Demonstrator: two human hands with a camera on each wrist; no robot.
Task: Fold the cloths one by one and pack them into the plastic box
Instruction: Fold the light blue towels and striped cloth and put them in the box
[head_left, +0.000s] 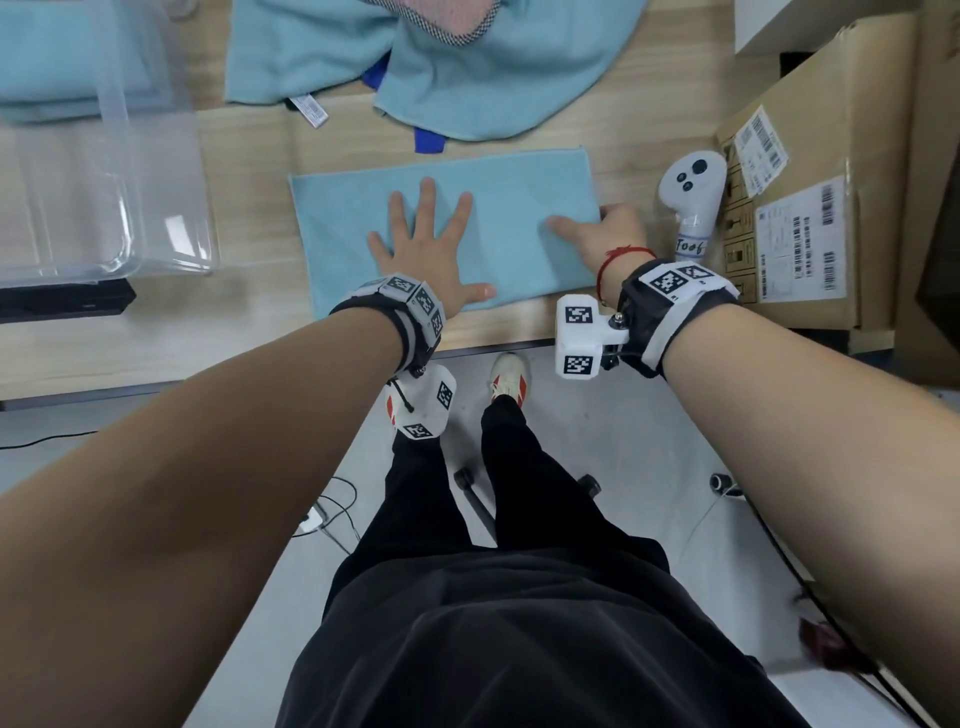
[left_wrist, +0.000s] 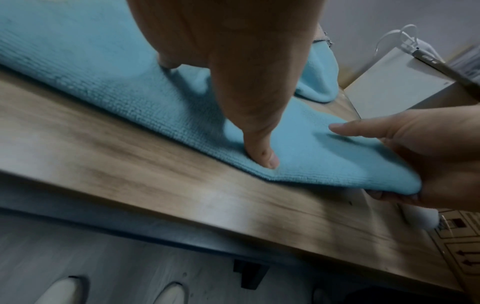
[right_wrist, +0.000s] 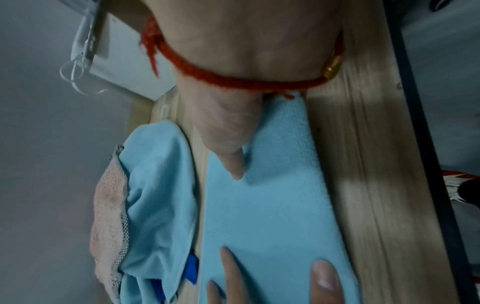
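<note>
A white handheld controller (head_left: 692, 192) lies on the wooden desk (head_left: 249, 171) at its right side, with a label around its handle. Just beside it, further right, stands a brown cardboard box (head_left: 821, 171) with white barcode labels on its top. Behind this box, at the far right corner, a white box (left_wrist: 389, 82) is partly visible. Under the left edge of the desk a flat black object (head_left: 62, 301) shows. On the grey floor (head_left: 597, 431) below there are thin cables (head_left: 332, 514) and some small dark wheels (head_left: 589, 484).
</note>
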